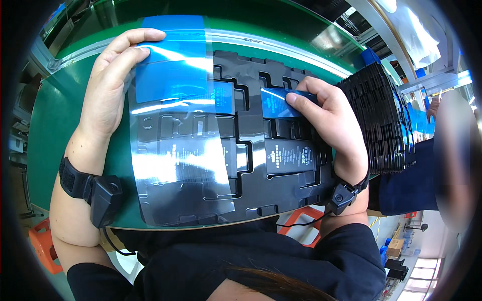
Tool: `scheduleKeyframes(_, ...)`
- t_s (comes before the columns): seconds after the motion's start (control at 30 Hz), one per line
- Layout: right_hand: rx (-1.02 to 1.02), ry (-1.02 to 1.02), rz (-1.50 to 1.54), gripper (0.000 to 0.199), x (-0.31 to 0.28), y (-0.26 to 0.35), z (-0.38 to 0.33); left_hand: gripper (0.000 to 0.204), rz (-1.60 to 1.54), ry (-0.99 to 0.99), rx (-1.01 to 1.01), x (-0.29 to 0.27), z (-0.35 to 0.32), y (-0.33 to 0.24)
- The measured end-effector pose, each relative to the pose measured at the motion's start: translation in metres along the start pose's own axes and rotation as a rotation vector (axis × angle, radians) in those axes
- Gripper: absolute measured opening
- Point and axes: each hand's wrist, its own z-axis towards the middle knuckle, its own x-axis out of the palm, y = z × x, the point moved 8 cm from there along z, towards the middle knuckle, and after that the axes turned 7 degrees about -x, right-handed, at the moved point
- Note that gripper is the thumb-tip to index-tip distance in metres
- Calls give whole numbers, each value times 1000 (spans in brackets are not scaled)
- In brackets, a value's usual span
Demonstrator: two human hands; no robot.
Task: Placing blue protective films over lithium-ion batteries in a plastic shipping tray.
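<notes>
My left hand (109, 75) pinches the upper left edge of a clear plastic sheet (175, 203) between thumb and curled forefinger; blue panels (173, 83) show across its upper part. The sheet hangs over the left side of a black molded tray (253, 123), which lies on the green worktop (55, 130) just in front of me, and a bright glare blurs much of what is under it. My right hand (332, 113) is closed on the right end of a blue film (276, 104) at the tray's upper right pocket, thumb on top; printing shows through the film, but I cannot tell whether I grip the film alone. Below it, a flat black battery (290, 155) sits in the lower right pocket. A tall stack of black trays (379, 120) stands near my right hand, and beyond it I see another person's dark blue garment (409, 175). I wear a black device (105, 198) on my left wrist and a similar one (343, 198) on my right.
</notes>
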Motion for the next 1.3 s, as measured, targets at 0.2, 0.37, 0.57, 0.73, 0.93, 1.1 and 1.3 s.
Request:
scheduleKeyframes(0.2,-1,8,-11,23,0,3,1,26,16,-3,-3,0,-1,-1)
scheduleKeyframes(0.37,-120,28,-178,22,1,15,-1,26,9,6,-2,1,0,-1)
scheduleKeyframes(0.57,-165,-101,-147,29,-8,24,-7,27,-18,9,-16,0,1,0)
scheduleKeyframes(0.73,-205,-342,-118,30,-33,26,-12,27,-14,9,-7,0,0,-1)
scheduleKeyframes(0.93,-208,-375,32,11,-36,17,-12,27,-32,23,-22,2,1,0)
scheduleKeyframes(1.1,-115,-16,-154,10,-8,13,-5,27,-40,19,-11,3,1,-1)
scheduleKeyframes(1.3,-113,55,-190,11,-3,16,-5,27,-16,20,-17,2,-1,-2)
